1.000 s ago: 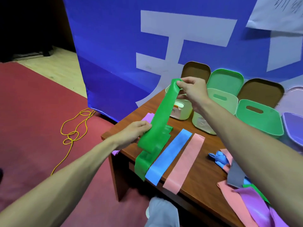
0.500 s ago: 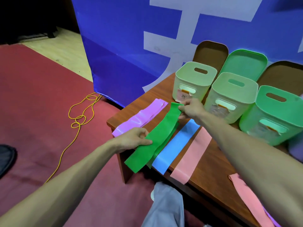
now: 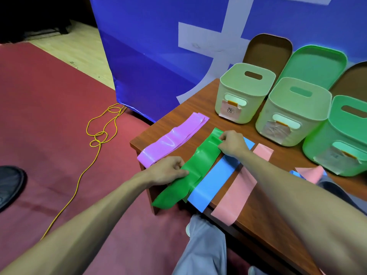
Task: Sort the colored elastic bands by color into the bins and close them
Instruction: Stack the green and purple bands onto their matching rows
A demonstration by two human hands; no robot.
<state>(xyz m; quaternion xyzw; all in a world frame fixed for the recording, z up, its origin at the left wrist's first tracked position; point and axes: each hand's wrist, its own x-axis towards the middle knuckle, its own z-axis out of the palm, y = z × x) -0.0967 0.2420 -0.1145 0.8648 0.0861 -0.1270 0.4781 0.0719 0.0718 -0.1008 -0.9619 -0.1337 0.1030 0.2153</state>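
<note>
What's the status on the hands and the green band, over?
Left hand and right hand both pinch the green band. Band lies on the table, between purple band and blue band. Bins open, nothing blocking them.

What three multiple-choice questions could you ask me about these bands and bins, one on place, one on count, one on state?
1. Which band lies just left of the green band? A purple B blue C pink
2. How many bins are in view? A two B three C five
3. The bins are: A closed B stacked C open

Answers:
1 A, the purple band lies alongside it on the left.
2 B, three bins stand in a row.
3 C, the lids lean behind them and the tops are uncovered.
</note>
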